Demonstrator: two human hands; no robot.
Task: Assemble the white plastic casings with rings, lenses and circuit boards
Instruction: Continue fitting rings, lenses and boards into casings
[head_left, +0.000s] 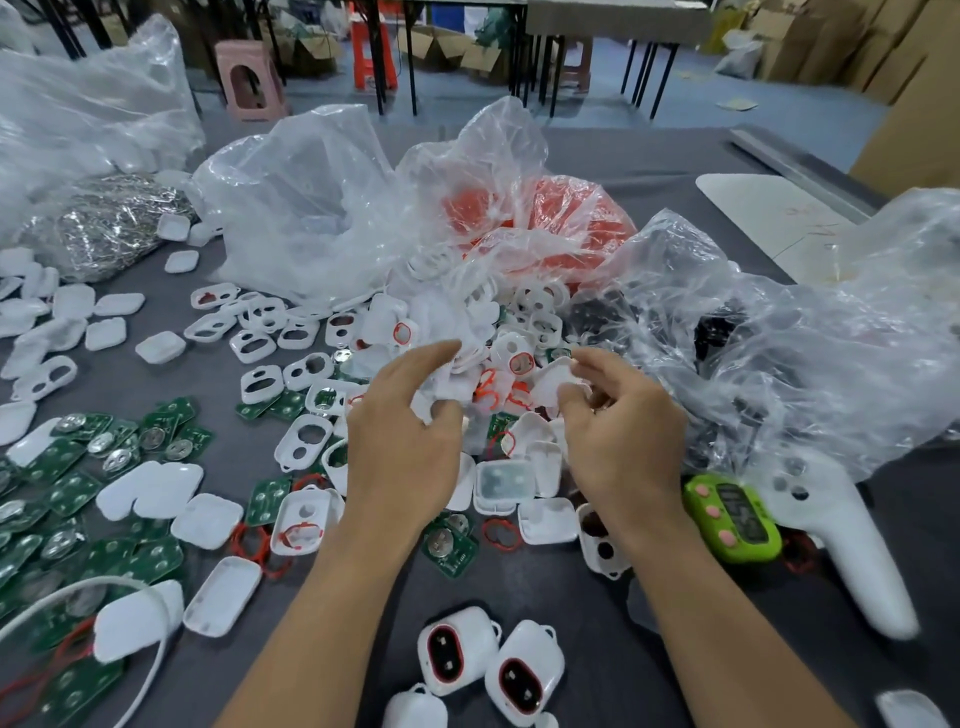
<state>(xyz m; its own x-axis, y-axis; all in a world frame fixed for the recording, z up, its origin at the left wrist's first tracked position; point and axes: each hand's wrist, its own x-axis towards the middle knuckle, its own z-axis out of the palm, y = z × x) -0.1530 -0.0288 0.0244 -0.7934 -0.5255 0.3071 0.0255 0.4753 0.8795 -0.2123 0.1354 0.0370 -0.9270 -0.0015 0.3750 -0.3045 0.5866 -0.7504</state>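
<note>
A white casing (556, 379) sat pinched in the right hand (618, 436), just over the heap of casings (524, 312). The left hand (400, 436) curled round another white piece (441, 387) over that heap. Green circuit boards (67, 488) lay left of the heap.

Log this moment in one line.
left hand grips white casing | right hand pinches white piece | ringed casings near edge | circuit boards left

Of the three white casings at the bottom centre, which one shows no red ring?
The lowest leftmost casing: plain white, while the other two show red rings around dark lenses.
</note>
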